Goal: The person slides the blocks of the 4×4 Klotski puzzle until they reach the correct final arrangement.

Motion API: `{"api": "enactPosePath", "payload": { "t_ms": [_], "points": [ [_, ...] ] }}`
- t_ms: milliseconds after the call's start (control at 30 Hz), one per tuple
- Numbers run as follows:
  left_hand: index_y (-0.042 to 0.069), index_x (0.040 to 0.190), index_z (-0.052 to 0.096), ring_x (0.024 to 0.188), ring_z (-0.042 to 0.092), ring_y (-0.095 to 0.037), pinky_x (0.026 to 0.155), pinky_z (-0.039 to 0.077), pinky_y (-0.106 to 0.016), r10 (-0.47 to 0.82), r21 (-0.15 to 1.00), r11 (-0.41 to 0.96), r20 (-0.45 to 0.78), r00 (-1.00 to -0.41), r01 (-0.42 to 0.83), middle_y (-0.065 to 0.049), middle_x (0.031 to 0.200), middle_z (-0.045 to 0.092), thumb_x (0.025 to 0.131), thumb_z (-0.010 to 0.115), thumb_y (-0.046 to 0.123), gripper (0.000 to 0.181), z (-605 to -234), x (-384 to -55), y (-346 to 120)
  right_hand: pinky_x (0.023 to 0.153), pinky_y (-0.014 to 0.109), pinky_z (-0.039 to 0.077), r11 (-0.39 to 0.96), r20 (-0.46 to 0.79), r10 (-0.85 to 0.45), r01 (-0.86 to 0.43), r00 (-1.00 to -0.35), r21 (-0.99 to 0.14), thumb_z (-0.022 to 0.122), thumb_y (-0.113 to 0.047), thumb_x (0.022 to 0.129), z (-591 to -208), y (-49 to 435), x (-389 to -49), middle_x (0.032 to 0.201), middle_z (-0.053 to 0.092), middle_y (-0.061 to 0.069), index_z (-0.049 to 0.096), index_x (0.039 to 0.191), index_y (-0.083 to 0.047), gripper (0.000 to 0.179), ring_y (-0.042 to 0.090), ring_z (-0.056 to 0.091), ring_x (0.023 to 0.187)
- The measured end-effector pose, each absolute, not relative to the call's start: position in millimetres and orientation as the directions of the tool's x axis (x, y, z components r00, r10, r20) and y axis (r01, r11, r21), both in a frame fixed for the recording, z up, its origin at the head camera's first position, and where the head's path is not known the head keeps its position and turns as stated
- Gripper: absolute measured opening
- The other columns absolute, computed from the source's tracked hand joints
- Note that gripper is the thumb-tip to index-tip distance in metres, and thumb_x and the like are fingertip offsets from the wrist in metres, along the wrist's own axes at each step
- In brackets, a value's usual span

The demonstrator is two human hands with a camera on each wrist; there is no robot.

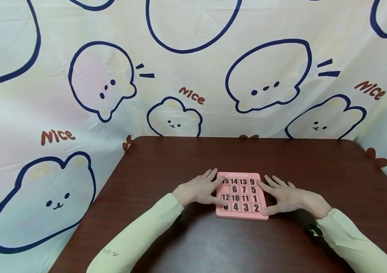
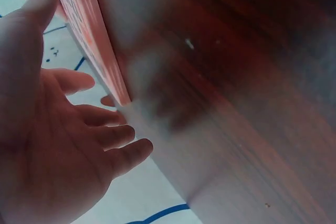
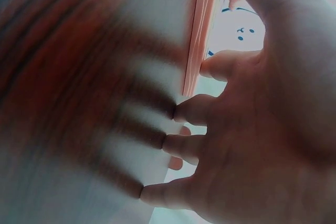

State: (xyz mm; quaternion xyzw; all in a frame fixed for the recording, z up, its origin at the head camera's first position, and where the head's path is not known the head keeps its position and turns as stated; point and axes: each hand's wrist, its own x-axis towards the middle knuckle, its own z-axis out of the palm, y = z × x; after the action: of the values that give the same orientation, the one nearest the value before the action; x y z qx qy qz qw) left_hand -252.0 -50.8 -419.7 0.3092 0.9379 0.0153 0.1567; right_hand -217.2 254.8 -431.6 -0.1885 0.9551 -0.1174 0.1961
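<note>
A pink sliding number puzzle [image 1: 244,193] lies flat on the table, its black-numbered tiles facing up. At the left end of its second row is a plain pink gap. My left hand [image 1: 202,188] reaches over the left side with spread fingers; its index fingertip is at the tile marked 15 and its thumb overlaps the bottom-left tile, partly hiding that number. On the other side, my right hand [image 1: 287,195] has its index fingertip at the right edge and its thumb on the lower right corner. The puzzle's side wall [image 3: 198,40] shows beside the right fingers in the right wrist view.
The dark brown wooden table [image 1: 180,159] reaches back to a pale cloth backdrop [image 1: 214,76] printed with blue bear outlines and the word Nice. A dark band [image 1: 313,229] sits at the right wrist, below the light sleeve.
</note>
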Motion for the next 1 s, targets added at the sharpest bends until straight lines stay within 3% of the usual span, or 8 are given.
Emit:
{"api": "enactPosePath", "payload": {
  "t_ms": [467,1000],
  "points": [
    [0.027,0.158,0.018,0.154,0.008,-0.032,0.121,0.024,-0.046,0.603,0.105,0.793,-0.28,-0.747,0.601,-0.011,0.167,0.006,0.09,0.035,0.078,0.087,-427.3,-243.9,-53.0,0.103,0.08,0.013,0.89,-0.304,-0.428,-0.338,-0.851,-0.306,0.065,-0.075,0.074,-431.6,255.9,-216.1,0.161,0.015,0.027,0.021,0.158,-0.018,0.111,0.053,0.01,0.146],
    [0.026,0.158,0.019,0.154,0.013,-0.029,0.12,0.026,-0.047,0.633,0.066,0.764,-0.263,-0.728,0.641,-0.011,0.166,0.011,0.091,0.038,0.075,0.086,-428.1,-220.7,-59.7,0.106,0.078,0.013,0.898,-0.313,-0.411,-0.32,-0.856,-0.302,0.066,-0.075,0.073,-430.9,254.1,-218.5,0.162,0.014,0.025,0.021,0.158,-0.019,0.111,0.051,0.009,0.148]
  ]
}}
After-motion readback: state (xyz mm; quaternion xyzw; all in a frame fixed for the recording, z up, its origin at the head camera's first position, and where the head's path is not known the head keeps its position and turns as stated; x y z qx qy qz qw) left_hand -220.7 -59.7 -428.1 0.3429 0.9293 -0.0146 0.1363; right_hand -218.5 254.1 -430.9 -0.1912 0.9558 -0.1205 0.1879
